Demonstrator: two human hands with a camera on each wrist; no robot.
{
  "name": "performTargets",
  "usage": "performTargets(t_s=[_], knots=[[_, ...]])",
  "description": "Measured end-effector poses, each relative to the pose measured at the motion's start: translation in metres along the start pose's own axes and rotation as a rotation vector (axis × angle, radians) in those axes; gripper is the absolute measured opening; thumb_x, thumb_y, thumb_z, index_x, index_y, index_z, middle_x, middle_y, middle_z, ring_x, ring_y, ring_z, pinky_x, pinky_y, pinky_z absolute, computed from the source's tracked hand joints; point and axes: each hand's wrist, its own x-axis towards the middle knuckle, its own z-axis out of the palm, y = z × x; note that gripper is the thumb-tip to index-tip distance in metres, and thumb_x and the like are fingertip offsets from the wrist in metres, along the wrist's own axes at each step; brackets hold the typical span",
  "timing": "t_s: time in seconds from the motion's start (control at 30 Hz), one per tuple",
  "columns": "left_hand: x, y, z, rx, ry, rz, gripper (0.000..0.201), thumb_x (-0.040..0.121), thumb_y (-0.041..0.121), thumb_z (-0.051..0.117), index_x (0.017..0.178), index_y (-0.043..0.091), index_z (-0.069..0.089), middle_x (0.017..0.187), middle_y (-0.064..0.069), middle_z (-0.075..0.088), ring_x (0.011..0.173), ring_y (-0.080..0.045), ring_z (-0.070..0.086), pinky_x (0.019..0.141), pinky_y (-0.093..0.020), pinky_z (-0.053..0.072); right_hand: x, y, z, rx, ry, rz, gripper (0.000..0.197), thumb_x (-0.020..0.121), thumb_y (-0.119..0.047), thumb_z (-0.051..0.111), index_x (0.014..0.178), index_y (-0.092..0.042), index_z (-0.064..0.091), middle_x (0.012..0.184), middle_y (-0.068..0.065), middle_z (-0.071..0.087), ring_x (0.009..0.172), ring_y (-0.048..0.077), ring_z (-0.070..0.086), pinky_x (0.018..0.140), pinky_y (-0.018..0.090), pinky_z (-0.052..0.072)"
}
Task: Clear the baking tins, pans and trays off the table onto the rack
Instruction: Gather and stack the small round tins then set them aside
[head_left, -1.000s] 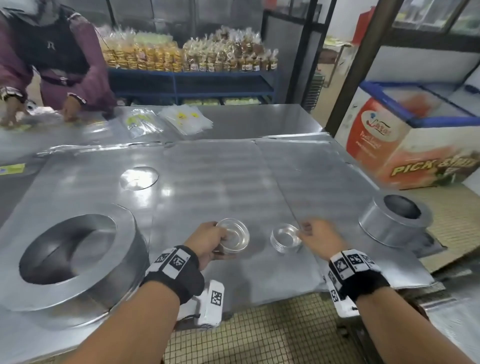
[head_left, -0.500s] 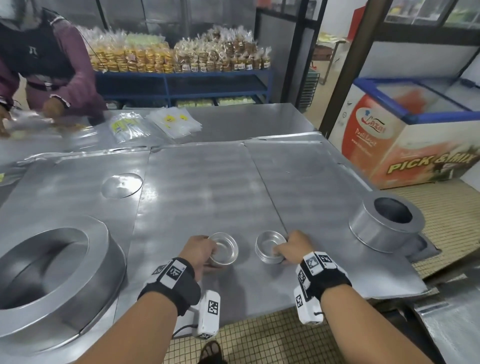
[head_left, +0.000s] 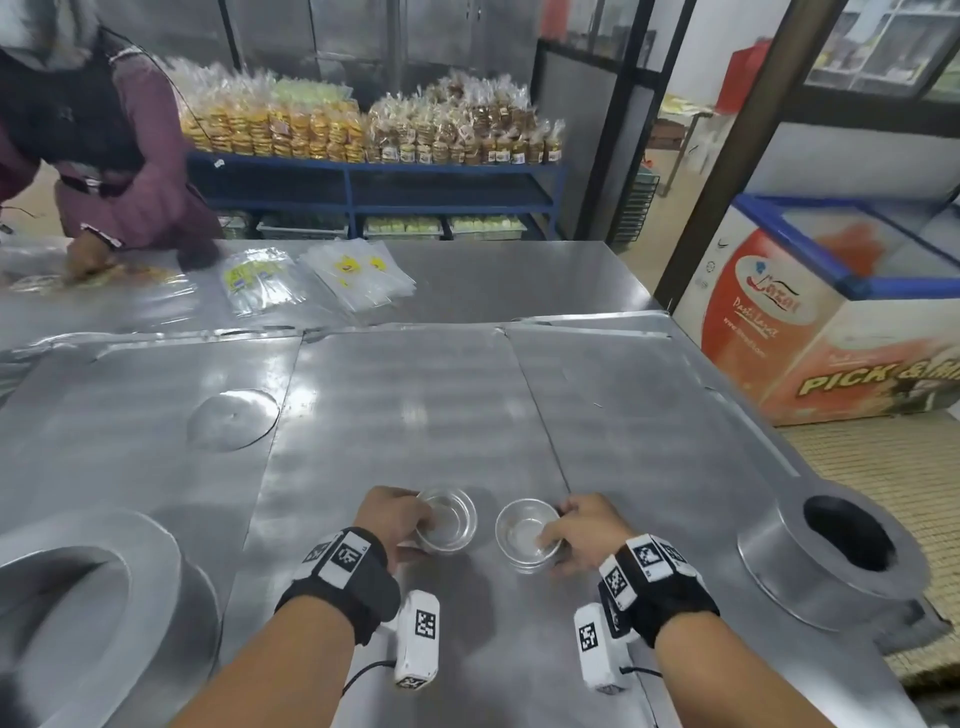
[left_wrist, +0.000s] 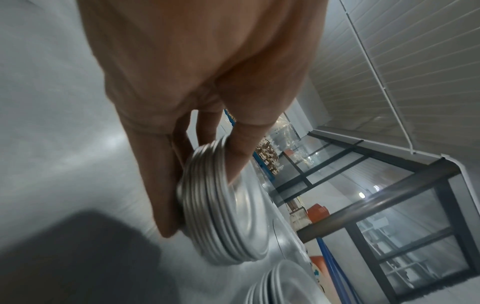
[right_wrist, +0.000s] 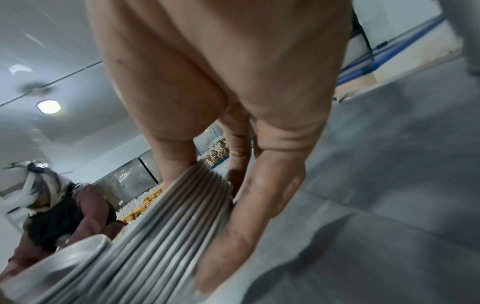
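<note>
Two stacks of small round tins sit side by side, apart, on the near part of the metal table (head_left: 415, 405). Left stack of tins (head_left: 445, 518): nested, rims ridged one over another in the left wrist view; left hand (head_left: 395, 519) grips it, thumb over the rim and fingers curled round the side wall. Right stack of tins (head_left: 527, 535): likewise nested; right hand (head_left: 584, 530) grips it, thumb on the rim at one side, fingers wrapped down the other side. Whether either stack is lifted clear of the table cannot be told.

One large round pan (head_left: 88, 597), shallow and wide, near left corner of the table. One tall round tin (head_left: 826, 561), deep and dark inside, near right edge. One flat metal disc (head_left: 232, 420), left of centre, lying flat.

Far end of the table: clear plastic bags (head_left: 311, 280) in loose piles; a second person (head_left: 104, 156) in a maroon top leans over them. Behind: blue shelf (head_left: 374, 182) loaded with packed biscuits. Right of the table: chest freezer (head_left: 831, 312) with red and white front.
</note>
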Motion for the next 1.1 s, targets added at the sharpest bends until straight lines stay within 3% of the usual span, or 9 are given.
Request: performTargets(t_s=[0.07, 0.17, 0.37, 0.53, 0.63, 0.7, 0.87, 1.0, 1.1], knots=[[0.014, 0.011, -0.004, -0.025, 0.0, -0.023, 0.021, 0.079, -0.018, 0.057, 0.088, -0.004, 0.069, 0.083, -0.021, 0.066, 0.073, -0.037, 0.064, 0.06, -0.044, 0.06, 0.012, -0.014, 0.003, 0.053, -0.01, 0.0, 0.027, 0.069, 0.018, 0.071, 0.083, -0.003, 0.062, 0.074, 0.017, 0.063, 0.059, 0.032, 0.067, 0.06, 0.054, 0.06], [0.033, 0.028, -0.008, -0.097, 0.018, -0.028, 0.023, 0.079, -0.02, 0.057, 0.087, -0.003, 0.069, 0.091, -0.022, 0.066, 0.078, -0.037, 0.064, 0.055, -0.044, 0.061, 0.031, -0.034, 0.007, 0.143, 0.005, -0.017, 0.03, 0.068, 0.017, 0.072, 0.094, 0.003, 0.065, 0.081, 0.019, 0.064, 0.066, 0.035, 0.069, 0.066, 0.061, 0.058], [0.076, 0.067, -0.007, -0.234, 0.024, -0.03, 0.028, 0.081, -0.021, 0.058, 0.096, 0.003, 0.066, 0.102, -0.023, 0.065, 0.097, -0.043, 0.065, 0.058, -0.047, 0.062, 0.069, -0.071, 0.013, 0.335, 0.056, -0.068, 0.032, 0.069, 0.015, 0.075, 0.094, 0.0, 0.061, 0.102, 0.028, 0.064, 0.1, 0.046, 0.067, 0.059, 0.049, 0.06], [0.121, 0.103, 0.001, -0.252, 0.018, -0.009, 0.024, 0.078, -0.016, 0.063, 0.096, 0.0, 0.067, 0.09, -0.019, 0.066, 0.079, -0.035, 0.064, 0.055, -0.042, 0.061, 0.122, -0.112, 0.015, 0.388, 0.067, -0.093, 0.028, 0.071, 0.015, 0.071, 0.089, -0.004, 0.061, 0.095, 0.024, 0.064, 0.087, 0.039, 0.069, 0.059, 0.048, 0.06], [0.156, 0.128, 0.01, -0.275, 0.003, 0.023, 0.017, 0.08, -0.017, 0.06, 0.091, -0.004, 0.062, 0.086, -0.02, 0.062, 0.071, -0.035, 0.064, 0.073, -0.053, 0.062, 0.165, -0.143, 0.012, 0.392, 0.065, -0.118, 0.028, 0.072, 0.015, 0.071, 0.09, -0.005, 0.061, 0.101, 0.027, 0.065, 0.093, 0.043, 0.07, 0.062, 0.05, 0.061], [0.184, 0.149, 0.015, -0.25, -0.003, 0.061, 0.014, 0.079, -0.017, 0.06, 0.089, -0.007, 0.062, 0.087, -0.021, 0.063, 0.074, -0.035, 0.066, 0.079, -0.053, 0.061, 0.196, -0.166, 0.009, 0.393, 0.058, -0.14, 0.028, 0.073, 0.015, 0.07, 0.092, -0.004, 0.061, 0.098, 0.026, 0.066, 0.092, 0.043, 0.07, 0.063, 0.05, 0.061], [0.262, 0.193, 0.021, -0.197, 0.065, 0.127, 0.022, 0.077, -0.017, 0.063, 0.098, -0.013, 0.062, 0.086, -0.025, 0.066, 0.069, -0.035, 0.068, 0.065, -0.044, 0.064, 0.278, -0.22, 0.009, 0.379, 0.024, -0.216, 0.025, 0.075, 0.014, 0.069, 0.092, -0.002, 0.06, 0.083, 0.018, 0.061, 0.067, 0.029, 0.067, 0.062, 0.049, 0.062], [0.326, 0.218, 0.023, -0.159, 0.099, 0.169, 0.028, 0.078, -0.014, 0.067, 0.106, -0.016, 0.063, 0.096, -0.026, 0.067, 0.078, -0.038, 0.073, 0.063, -0.038, 0.064, 0.341, -0.251, 0.017, 0.34, 0.063, -0.261, 0.03, 0.068, 0.009, 0.076, 0.09, -0.005, 0.062, 0.093, 0.021, 0.067, 0.083, 0.036, 0.072, 0.063, 0.051, 0.061], [0.366, 0.231, 0.021, -0.068, 0.149, 0.214, 0.033, 0.075, -0.005, 0.075, 0.103, -0.017, 0.064, 0.1, -0.025, 0.071, 0.086, -0.036, 0.075, 0.073, -0.042, 0.064, 0.384, -0.269, 0.024, 0.253, 0.123, -0.309, 0.037, 0.048, -0.007, 0.084, 0.078, -0.015, 0.063, 0.083, 0.012, 0.07, 0.082, 0.036, 0.073, 0.064, 0.053, 0.06]])
